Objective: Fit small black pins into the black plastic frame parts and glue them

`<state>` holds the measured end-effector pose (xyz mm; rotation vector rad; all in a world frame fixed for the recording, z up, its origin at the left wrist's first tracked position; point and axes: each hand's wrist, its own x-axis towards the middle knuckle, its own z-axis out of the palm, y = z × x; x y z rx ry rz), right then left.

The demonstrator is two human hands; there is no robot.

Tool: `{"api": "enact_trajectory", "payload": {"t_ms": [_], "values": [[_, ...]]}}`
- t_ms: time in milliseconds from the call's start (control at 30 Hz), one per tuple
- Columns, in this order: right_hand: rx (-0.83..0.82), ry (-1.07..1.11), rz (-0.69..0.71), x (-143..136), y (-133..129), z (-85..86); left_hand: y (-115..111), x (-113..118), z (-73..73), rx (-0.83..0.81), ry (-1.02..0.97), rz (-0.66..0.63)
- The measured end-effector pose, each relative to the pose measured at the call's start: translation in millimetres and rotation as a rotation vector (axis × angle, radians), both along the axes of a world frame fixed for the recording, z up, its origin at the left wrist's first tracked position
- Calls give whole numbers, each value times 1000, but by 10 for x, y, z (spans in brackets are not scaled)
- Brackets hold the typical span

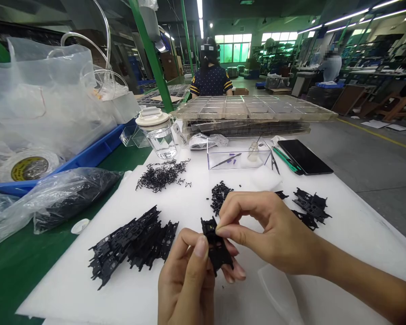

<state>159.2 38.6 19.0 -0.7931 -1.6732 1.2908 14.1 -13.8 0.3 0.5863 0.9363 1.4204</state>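
Observation:
My left hand (192, 275) grips a flat black plastic frame piece (219, 253) with cut-outs and pronged ends, tilted up above the white work surface. Thumb and forefinger of my right hand (260, 225) are pinched together at its upper right edge; whatever is between the fingertips is hidden. Behind the hands lies a small pile of tiny black parts (220, 196). A heap of similar black frame pieces (131, 248) sits to the left, and several more frame pieces (311, 205) lie on the right. Farther back on the left is a pile of thin bent black clips (162, 176).
A lidded water jug (157, 135), a clear plastic box (238, 158) with tweezers, a green-handled cutter (286, 160) and a black phone (304, 155) stand behind. Stacked clear trays (253, 108) line the back. Left are a blue bin (88, 155) and a bag (74, 198). A person sits beyond.

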Motion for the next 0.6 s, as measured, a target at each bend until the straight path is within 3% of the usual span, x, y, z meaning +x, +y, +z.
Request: {"api": "enact_trajectory", "payload": {"t_ms": [167, 433, 600], "values": [[43, -23, -28, 11, -14, 12, 27, -67, -40, -4, 42, -79], [55, -61, -35, 25, -7, 24, 20, -33, -35, 38, 19, -62], [113, -105, -24, 42, -7, 31, 10, -79, -40, 44, 37, -124]]}}
